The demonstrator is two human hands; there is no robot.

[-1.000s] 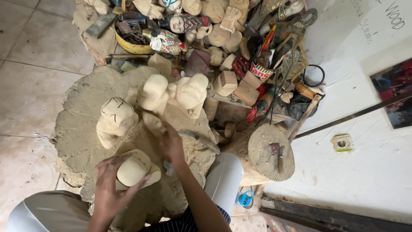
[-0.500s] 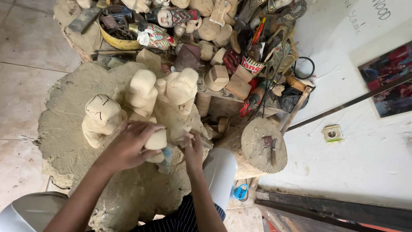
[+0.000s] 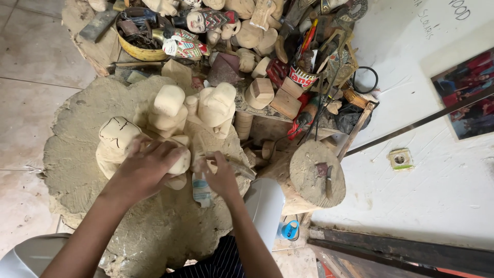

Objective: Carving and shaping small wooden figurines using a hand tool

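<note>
left hand (image 3: pixel 146 167) laid over a pale wooden block (image 3: pixel 179 159), fingers curled round its top and gripping it, block resting on the big worn stump (image 3: pixel 77 159) near its middle. right hand (image 3: pixel 221 175) just beside, low on the stump, fingers bent and closed around a thin metal tool (image 3: pixel 242 169) that pokes out to the right; how tightly, cannot tell. small blue and white packet (image 3: pixel 201 188) lying flat between the 2 hands, partly under the right one.

rough carved figure with pencil lines (image 3: pixel 116 139) standing just left of the gripped block, touching the left hand's knuckles. 2 more pale carved figures (image 3: pixel 216 105) upright behind, close together at the stump's far edge. beyond them a yellow bowl (image 3: pixel 141 51) full of tools, painted carved dolls (image 3: pixel 193 31), and a heap of unpainted wooden pieces. small round log (image 3: pixel 316 175) to the right with a short tool lying on top. white wall (image 3: pixel 427 170) on the right side with a socket (image 3: pixel 400 159). tiled floor (image 3: pixel 25 62) on the left.
</note>
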